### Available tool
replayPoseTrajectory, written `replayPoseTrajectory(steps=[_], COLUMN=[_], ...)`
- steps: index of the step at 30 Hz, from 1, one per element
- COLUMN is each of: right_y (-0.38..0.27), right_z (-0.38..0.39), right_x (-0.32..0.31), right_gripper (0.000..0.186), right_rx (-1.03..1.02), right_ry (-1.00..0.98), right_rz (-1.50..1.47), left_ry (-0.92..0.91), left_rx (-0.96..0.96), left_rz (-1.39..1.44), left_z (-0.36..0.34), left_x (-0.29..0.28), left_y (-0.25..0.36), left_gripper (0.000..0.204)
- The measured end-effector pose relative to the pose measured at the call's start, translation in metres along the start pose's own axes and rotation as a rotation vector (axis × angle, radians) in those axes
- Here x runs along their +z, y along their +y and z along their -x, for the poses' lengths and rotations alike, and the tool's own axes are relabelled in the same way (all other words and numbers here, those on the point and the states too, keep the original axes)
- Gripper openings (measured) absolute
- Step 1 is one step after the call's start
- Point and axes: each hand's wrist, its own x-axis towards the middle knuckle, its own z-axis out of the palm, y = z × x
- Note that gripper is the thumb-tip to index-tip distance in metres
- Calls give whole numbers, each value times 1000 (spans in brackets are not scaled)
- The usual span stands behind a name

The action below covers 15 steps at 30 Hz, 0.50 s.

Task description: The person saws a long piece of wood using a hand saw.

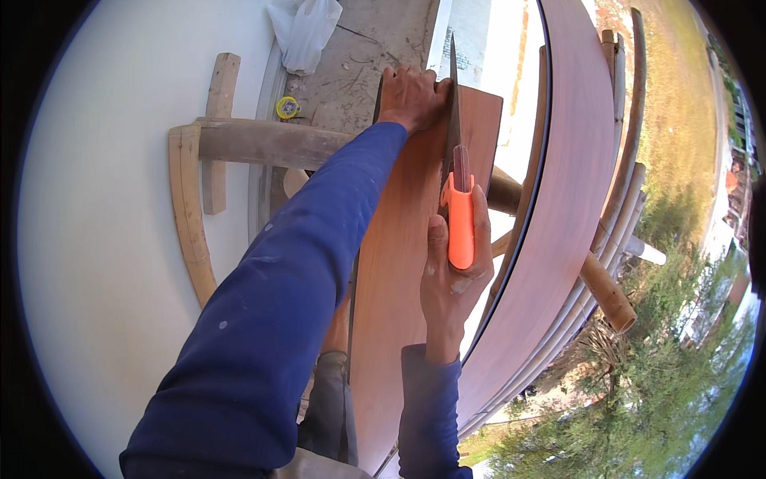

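Hands, two: right hand grips one saw; left hand clasps one board. One panel right, one bag beyond; left sleeve hides part of board's edge.

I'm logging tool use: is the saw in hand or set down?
In hand: the right hand grips the saw by its orange handle.

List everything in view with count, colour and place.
saw: 1, orange handle, centre
near board: 1, brown, under saw
outer board: 1, brown, right
poles: several, tan, right
wooden pieces: 3, brown, left
bag: 1, white, top
round object: 1, yellow, below bag
floor: 1, grey, top
wall: 1, white, left
trees: several, green, lower right
grass: uncounted, yellowish, right
trouser leg: 1, grey, lower centre
left hand: 1, blue-sleeved, on near board
right hand: 1, blue-sleeved, gripping saw
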Motion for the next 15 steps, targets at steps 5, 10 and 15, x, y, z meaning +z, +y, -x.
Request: replayPoseTrajectory(steps=[5,10,15], right_y=[5,-5,-28], right_z=[7,-30,-50], right_x=[-3,-13,-13], right_gripper=[53,48,51], right_rx=[66,114,141], right_ry=[6,-56,-70], right_rz=[-59,-14,-21], left_ry=[5,-9,4], left_rx=[9,-3,-27], left_rz=[-27,-62,-76], left_z=[14,12,12], left_x=[2,4,5], left_y=[3,7,4], left_gripper=[44,42,44])
